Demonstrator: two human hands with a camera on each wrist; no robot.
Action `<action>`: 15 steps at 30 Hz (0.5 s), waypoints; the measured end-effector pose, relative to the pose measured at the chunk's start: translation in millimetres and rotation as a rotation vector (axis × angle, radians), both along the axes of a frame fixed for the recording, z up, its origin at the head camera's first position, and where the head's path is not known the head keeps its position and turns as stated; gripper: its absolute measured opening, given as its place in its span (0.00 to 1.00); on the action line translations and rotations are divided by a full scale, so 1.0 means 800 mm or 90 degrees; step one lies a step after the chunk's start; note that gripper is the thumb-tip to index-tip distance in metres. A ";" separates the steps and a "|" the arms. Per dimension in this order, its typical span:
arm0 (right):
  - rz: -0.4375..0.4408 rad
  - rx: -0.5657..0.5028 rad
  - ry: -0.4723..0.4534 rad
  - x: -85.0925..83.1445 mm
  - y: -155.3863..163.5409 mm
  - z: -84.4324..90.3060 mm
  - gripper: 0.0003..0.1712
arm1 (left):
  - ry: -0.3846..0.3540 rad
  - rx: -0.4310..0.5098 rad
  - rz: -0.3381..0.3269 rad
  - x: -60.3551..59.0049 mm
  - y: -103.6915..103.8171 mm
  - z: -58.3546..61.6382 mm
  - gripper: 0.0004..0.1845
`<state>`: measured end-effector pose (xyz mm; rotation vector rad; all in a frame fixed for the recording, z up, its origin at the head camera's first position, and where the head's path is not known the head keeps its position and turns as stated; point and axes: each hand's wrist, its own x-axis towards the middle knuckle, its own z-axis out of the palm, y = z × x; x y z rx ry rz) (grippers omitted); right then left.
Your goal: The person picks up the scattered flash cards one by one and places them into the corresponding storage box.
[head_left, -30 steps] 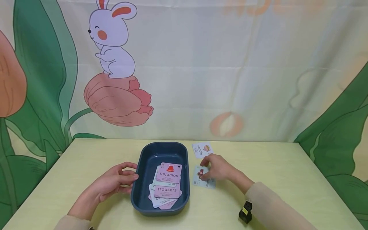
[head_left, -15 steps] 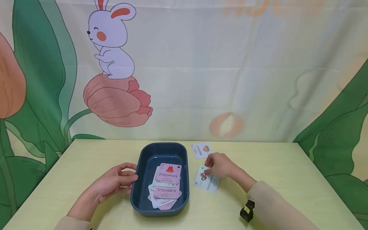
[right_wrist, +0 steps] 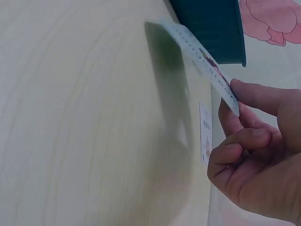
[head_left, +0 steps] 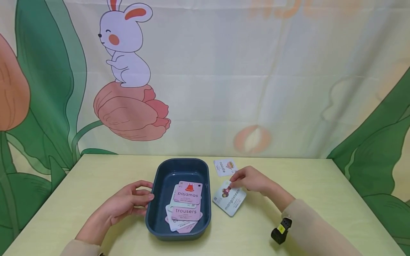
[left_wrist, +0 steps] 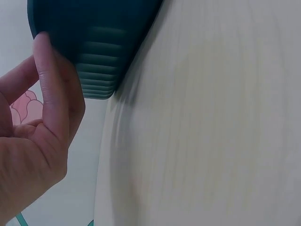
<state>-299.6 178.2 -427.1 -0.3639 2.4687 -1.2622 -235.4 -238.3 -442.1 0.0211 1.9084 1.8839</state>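
A pale flash card (head_left: 230,199) printed "mangosteen" is pinched by its upper edge between thumb and fingers of my right hand (head_left: 251,180). The right wrist view shows this card (right_wrist: 202,59) tilted off the table, its shadow beneath. My left hand (head_left: 128,202) rests its fingertips against the left outer side of a dark blue tray (head_left: 160,177). The left wrist view shows that hand (left_wrist: 51,103) touching the tray's wall (left_wrist: 94,47). In the tray lies a loose pile of cards, with a pink "pajamas" card (head_left: 188,197) above a "trousers" card (head_left: 185,212).
A white "noodle" card (head_left: 223,167) lies flat on the pale yellow table (head_left: 288,177) behind the right hand. A printed cloth with a rabbit (head_left: 128,46) and flowers hangs behind the table. A black wrist camera (head_left: 280,231) hangs by the right sleeve.
My right hand has lifted the mangosteen card off the table, and the card has turned and tilted. The hand has shifted slightly to the right. My left hand and the tray stay in place.
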 end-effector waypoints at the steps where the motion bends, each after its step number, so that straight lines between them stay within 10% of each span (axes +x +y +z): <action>1: -0.002 -0.003 -0.009 -0.001 0.002 0.001 0.08 | 0.000 0.000 0.001 0.000 0.000 0.000 0.29; 15: -0.076 -0.140 -0.062 -0.012 0.016 0.010 0.11 | 0.006 -0.002 -0.001 0.000 0.001 -0.001 0.28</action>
